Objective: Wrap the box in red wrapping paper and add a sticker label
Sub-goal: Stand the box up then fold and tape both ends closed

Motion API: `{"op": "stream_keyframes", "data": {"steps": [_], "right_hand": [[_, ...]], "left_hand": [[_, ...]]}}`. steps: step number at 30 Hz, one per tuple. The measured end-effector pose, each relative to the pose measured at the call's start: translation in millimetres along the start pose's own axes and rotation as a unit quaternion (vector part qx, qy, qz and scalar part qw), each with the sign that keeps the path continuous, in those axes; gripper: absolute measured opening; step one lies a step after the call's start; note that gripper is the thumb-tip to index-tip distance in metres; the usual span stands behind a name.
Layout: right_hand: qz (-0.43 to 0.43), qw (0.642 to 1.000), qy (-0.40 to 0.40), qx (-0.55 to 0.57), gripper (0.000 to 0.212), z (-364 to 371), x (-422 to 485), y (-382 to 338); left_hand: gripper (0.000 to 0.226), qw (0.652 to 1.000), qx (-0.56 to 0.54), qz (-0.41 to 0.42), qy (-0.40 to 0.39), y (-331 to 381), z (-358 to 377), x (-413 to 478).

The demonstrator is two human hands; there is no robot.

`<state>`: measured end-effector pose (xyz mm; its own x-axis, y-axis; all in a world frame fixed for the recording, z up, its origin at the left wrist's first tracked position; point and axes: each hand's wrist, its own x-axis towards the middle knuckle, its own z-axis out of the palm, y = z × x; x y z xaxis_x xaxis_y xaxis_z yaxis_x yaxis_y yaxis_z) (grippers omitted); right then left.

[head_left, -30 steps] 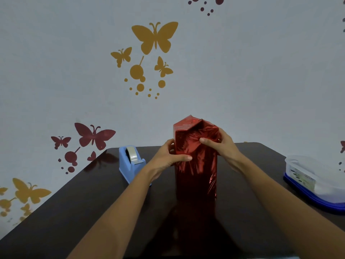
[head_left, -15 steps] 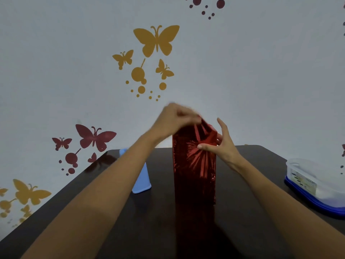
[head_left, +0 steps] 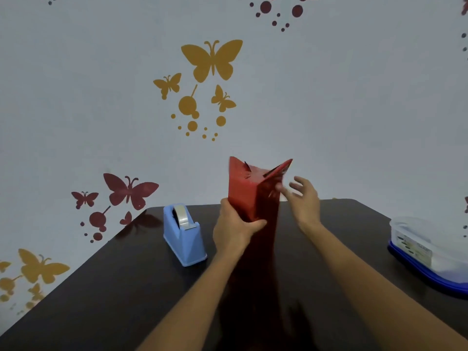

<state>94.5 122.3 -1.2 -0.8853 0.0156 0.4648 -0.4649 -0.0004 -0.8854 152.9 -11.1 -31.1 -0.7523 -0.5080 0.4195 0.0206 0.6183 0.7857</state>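
Box (head_left: 249,196), covered in red wrapping paper (head_left: 277,171), is seen upright mid-table (head_left: 126,287), toward the far edge; top flaps are left standing open. Left hand (head_left: 234,229) is clamped round its middle, thumb across the front. Right hand (head_left: 304,198) is held just beside the upper right flap, fingers spread apart; contact cannot be told, blurred. Blue tape dispenser (head_left: 183,236) is placed near the far left corner, plastic container (head_left: 428,249) at the right edge.

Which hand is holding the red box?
The left hand: its thumb and fingers wrap round the red wrapped box partway up. The right hand is open, fingers spread, beside the box's top.
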Motion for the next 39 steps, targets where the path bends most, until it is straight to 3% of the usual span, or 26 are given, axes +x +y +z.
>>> {"op": "stream_keyframes", "data": {"steps": [2,4,7,9,11,12,13,15,18,20,21,24,28,31,33,36,39], "right_hand": [[-0.01,1.0,-0.014,0.024,0.053,10.6,-4.6,-11.3],[0.017,0.995,-0.1,0.021,0.075,17.9,-7.2,-22.9],[0.017,0.992,-0.104,-0.066,0.114,16.9,-2.7,-22.1],[0.002,0.994,-0.084,-0.072,0.118,4.4,1.2,-16.2],[0.012,0.988,-0.154,-0.028,0.116,-12.4,8.2,-13.0],[0.025,0.978,-0.205,-0.009,0.116,-20.0,11.4,-13.2],[0.037,0.967,-0.253,-0.001,0.115,-26.2,13.8,-14.5],[0.053,0.945,-0.323,0.0,0.11,-32.7,16.0,-19.9],[0.051,0.932,-0.358,-0.02,0.1,-33.3,15.1,-25.8],[0.054,0.932,-0.357,-0.032,0.095,-32.7,14.9,-26.9],[0.054,0.932,-0.357,-0.034,0.096,-32.8,14.6,-26.6],[0.048,0.934,-0.353,-0.027,0.099,-32.9,14.8,-23.0],[0.026,0.93,-0.365,-0.028,0.096,-30.9,11.8,-22.4],[-0.045,0.948,-0.313,-0.043,0.085,-27.1,3.6,-30.3],[-0.125,0.962,-0.235,-0.056,0.071,-22.1,-3.7,-41.5],[-0.242,0.951,-0.167,-0.092,0.035,-10.5,-13.4,-63.3],[-0.253,0.944,-0.166,-0.13,0.005,0.3,-11.9,-80.6]], "left_hand": [[0.105,0.991,0.127,0.025,0.041,8.1,12.6,-10.6],[0.11,0.983,0.158,0.088,0.024,8.4,26.8,-21.6],[0.092,0.982,0.05,0.174,-0.063,-1.1,33.9,-31.1],[0.074,0.975,-0.074,0.182,-0.107,-7.9,19.2,-26.0],[0.068,0.972,-0.146,0.185,-0.021,-8.1,-7.7,-12.7],[0.077,0.969,-0.153,0.191,0.022,-4.5,-24.6,-3.8],[0.088,0.967,-0.139,0.213,0.03,2.8,-41.5,5.5],[0.092,0.957,-0.084,0.272,-0.059,26.2,-69.2,20.9],[0.032,0.931,-0.069,0.305,-0.189,74.5,-92.6,38.8],[0.005,0.929,-0.102,0.307,-0.178,101.0,-105.4,50.5],[0.003,0.934,-0.14,0.297,-0.142,110.9,-112.3,56.1],[0.01,0.934,-0.244,0.26,-0.038,117.1,-129.2,63.2],[0.068,0.943,-0.188,0.254,-0.106,64.0,-121.2,40.0],[0.082,0.952,-0.211,0.196,-0.1,19.1,-100.7,26.2],[0.075,0.954,-0.252,0.151,-0.065,8.1,-82.4,17.3],[0.057,0.942,-0.305,0.138,0.015,10.3,-62.7,5.4],[0.035,0.931,-0.322,0.156,0.078,14.9,-51.0,2.2]]}}
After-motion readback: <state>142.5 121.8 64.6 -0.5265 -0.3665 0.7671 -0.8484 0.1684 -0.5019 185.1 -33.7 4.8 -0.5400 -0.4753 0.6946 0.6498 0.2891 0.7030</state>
